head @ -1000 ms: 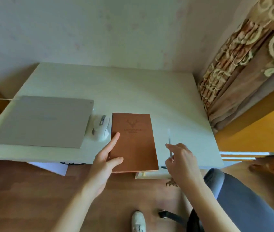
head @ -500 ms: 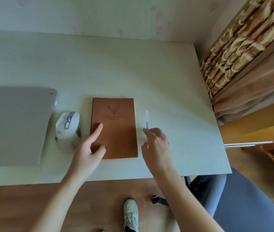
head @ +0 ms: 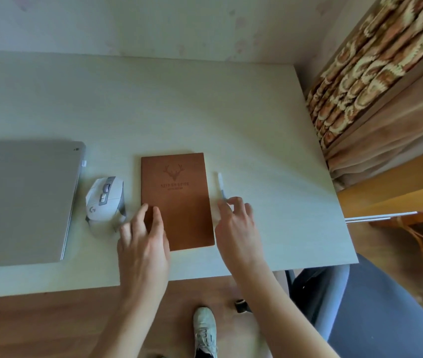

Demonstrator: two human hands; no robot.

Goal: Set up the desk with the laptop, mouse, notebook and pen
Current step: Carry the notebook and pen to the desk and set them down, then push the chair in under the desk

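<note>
Resting flat on the pale worktop [head: 179, 112], the brown notebook [head: 176, 200] now sits further in from the front edge than a second ago, just right of the white mouse [head: 105, 200] and closed laptop [head: 22, 200]. The left hand [head: 143, 244] lies open on its corner, grip released, while the right hand [head: 238, 226] pinches the thin pen [head: 221, 186] lying beside it, so the layout looks nearly finished.

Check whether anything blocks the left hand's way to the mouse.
Nothing visible does. The left hand rests on the notebook corner, and only bare desk lies between it and the mouse.
</note>
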